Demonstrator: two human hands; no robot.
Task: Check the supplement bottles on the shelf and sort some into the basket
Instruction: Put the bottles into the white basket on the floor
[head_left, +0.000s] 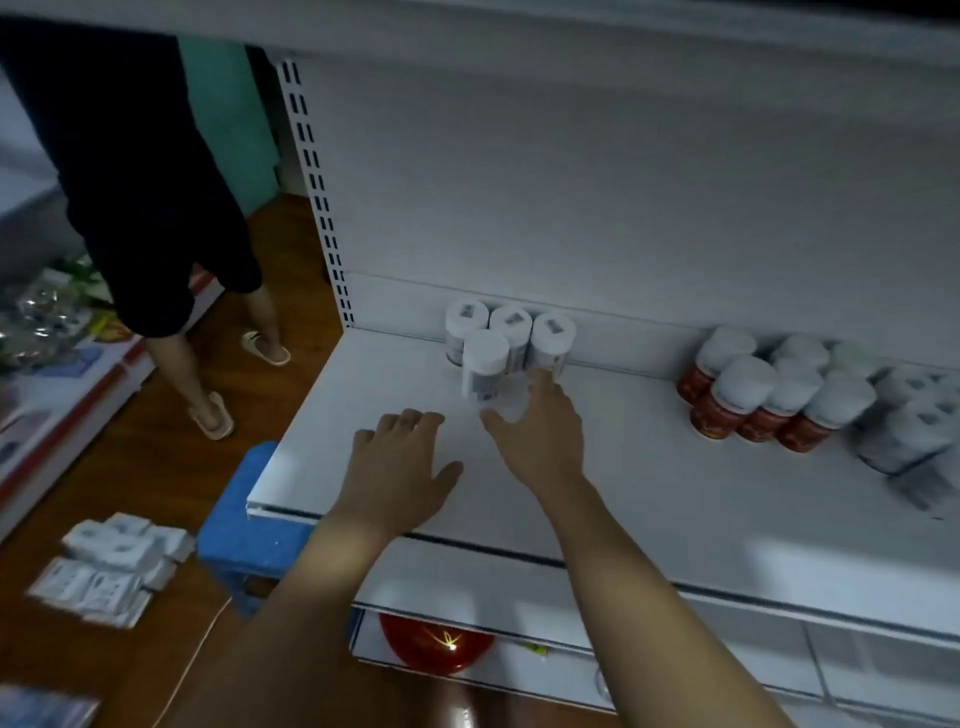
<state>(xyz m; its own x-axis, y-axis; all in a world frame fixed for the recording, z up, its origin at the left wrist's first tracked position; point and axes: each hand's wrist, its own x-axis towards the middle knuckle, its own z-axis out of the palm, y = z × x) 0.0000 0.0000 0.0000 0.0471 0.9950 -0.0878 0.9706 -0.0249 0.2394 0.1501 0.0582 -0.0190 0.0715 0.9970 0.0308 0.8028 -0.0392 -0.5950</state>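
front bottle upright on the shelf, cap up, long axis vertical, just ahead of three like bottles by the back wall. right grip splayed wide beside its blurred base, nothing clasped, contact hard to tell; left grip flat, fingers relaxed, on the shelf. label print unreadable.

Blur smears the front white bottle; its label is unreadable, and whether the right hand touches it is unclear. The grey bottles are blurred and cut off at the right edge. A red object is half hidden below the shelf.
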